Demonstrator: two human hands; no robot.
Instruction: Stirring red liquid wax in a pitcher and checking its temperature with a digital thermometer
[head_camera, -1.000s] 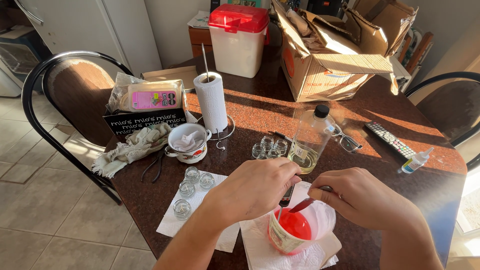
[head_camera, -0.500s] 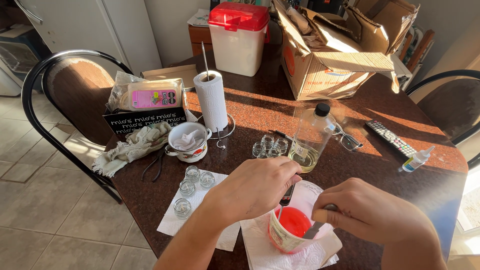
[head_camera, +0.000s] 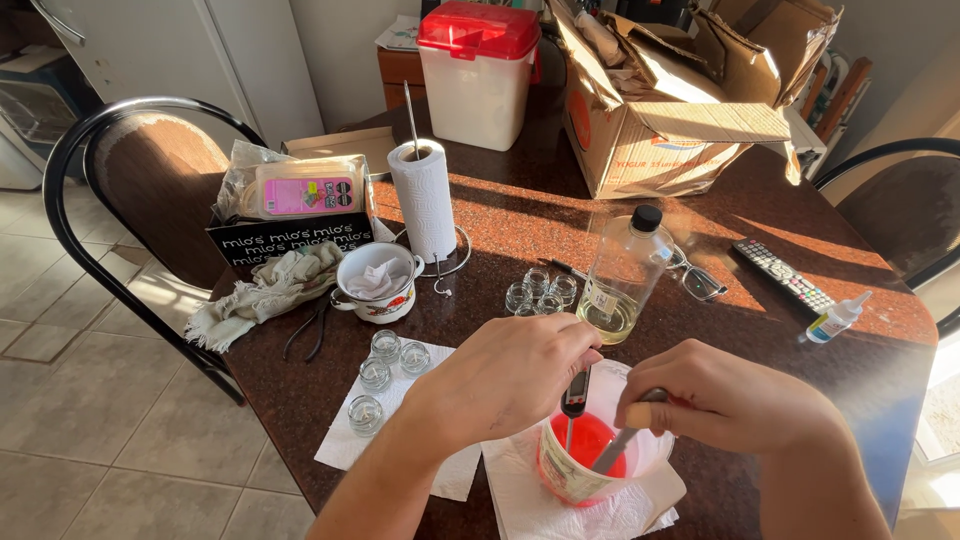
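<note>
The left hand (head_camera: 510, 375) pinches the black head of a probe thermometer (head_camera: 574, 395) between thumb and fingertips, its thin stem dipping into the red liquid (head_camera: 590, 445). The right hand (head_camera: 730, 400) is closed around the handle of a metal stirrer (head_camera: 615, 450), which slants down into the same liquid. Both tools stand in a clear measuring jug (head_camera: 600, 465), which rests on a white paper towel (head_camera: 560, 505) at the near edge of the table.

Judging by how things lie, the red liquid is poured and being stirred and checked for temperature, while none has gone into the small glass cups (head_camera: 385, 365): those on a second paper sheet to the left hold only wicks, and another cluster of small glasses (head_camera: 540, 293) beside the clear bottle (head_camera: 620, 280) also looks unfilled.

Further out stand a small enamel pot (head_camera: 378, 285), a crumpled cloth (head_camera: 270, 290), a paper towel roll (head_camera: 425, 200) on its holder, a white bin with a red lid (head_camera: 480, 70), an open cardboard box (head_camera: 670, 110), eyeglasses (head_camera: 700, 280), a remote control (head_camera: 785, 275) and a small dropper bottle (head_camera: 835, 318). The dark reddish stone table (head_camera: 520, 215) catches strong low sunlight; black-framed chairs (head_camera: 130, 190) stand around it on a pale tiled floor (head_camera: 100, 450).
</note>
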